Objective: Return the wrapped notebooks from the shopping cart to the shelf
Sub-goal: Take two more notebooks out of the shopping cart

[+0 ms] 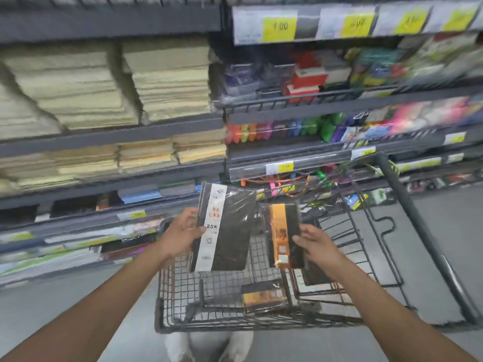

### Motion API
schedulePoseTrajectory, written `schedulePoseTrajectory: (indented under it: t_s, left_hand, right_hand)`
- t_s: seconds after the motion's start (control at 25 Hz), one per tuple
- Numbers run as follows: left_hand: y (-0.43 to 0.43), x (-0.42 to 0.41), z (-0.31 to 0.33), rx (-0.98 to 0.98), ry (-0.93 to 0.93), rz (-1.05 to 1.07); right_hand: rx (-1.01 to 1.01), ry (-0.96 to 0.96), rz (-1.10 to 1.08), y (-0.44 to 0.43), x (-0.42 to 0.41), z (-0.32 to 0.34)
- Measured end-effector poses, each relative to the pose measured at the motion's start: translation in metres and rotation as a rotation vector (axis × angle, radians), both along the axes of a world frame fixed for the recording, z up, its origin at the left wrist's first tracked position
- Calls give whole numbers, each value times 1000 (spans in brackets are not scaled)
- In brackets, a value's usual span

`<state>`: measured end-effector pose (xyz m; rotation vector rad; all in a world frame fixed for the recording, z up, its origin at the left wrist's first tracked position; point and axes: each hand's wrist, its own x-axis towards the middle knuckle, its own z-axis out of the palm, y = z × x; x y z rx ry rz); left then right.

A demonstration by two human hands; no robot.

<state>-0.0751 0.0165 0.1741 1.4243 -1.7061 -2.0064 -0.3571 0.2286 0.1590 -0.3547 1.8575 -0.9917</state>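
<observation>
Wire cart [169, 292] holds one wrapped notebook [264, 296], perhaps two.

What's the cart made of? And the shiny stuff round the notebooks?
The shopping cart looks like dark metal wire: thin bars cross in a grid. The white-striped notebook and orange-striped notebook seem wrapped in clear glossy plastic film: it wrinkles and glints.

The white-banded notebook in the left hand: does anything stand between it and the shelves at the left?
Nothing visible does. The left hand holds the notebook above the cart, and only open air lies toward the shelves.
</observation>
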Motion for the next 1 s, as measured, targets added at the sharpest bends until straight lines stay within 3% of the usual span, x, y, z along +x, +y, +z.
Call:
schedulePoseTrajectory:
  t_s: [0.2,0.56,1.0]
  left_hand:
    - [2,49,40,52,83,159]
    - [2,203,77,46,198,337]
    - [0,471,93,-54,270,556]
  right_hand:
    - [-146,-70,78,-29,27,50]
    - [-250,-105,242,-97,149,101]
    - [-318,-161,334,-137,408,146]
